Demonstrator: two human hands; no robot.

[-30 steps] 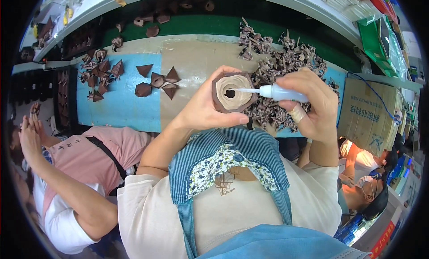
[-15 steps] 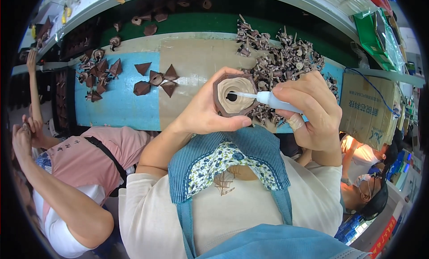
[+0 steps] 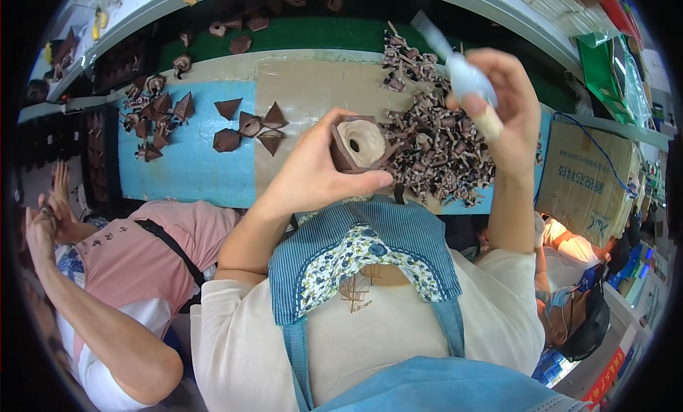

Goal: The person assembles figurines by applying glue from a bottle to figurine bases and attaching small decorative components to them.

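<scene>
In my left hand [image 3: 313, 159] is a brown, many-sided hollow piece [image 3: 343, 156], gripped by its sides. Its open face is tilted up and shows a tan, ridged inside with a dark hole. My right hand [image 3: 509, 99] is raised over the far right of the bench, its fingers wrapped round a translucent squeeze bottle [image 3: 469, 81]. The bottle's narrow nozzle points up and away, well apart from the brown piece. Beneath and beside my right hand spreads a large heap of small brown, black and pale parts [image 3: 441, 142].
Several brown pyramid-shaped pieces [image 3: 274, 115] lie on the bench left of my hand, with a cluster of similar pieces [image 3: 160, 120] farther left. A cardboard box [image 3: 587, 174] stands at the right. Co-workers sit on both sides; one wears a pink apron [image 3: 142, 248].
The squeeze bottle's nozzle has left the brown piece's hollow; my right hand has lifted it up and away to the far right. My left hand has tilted the piece.
</scene>
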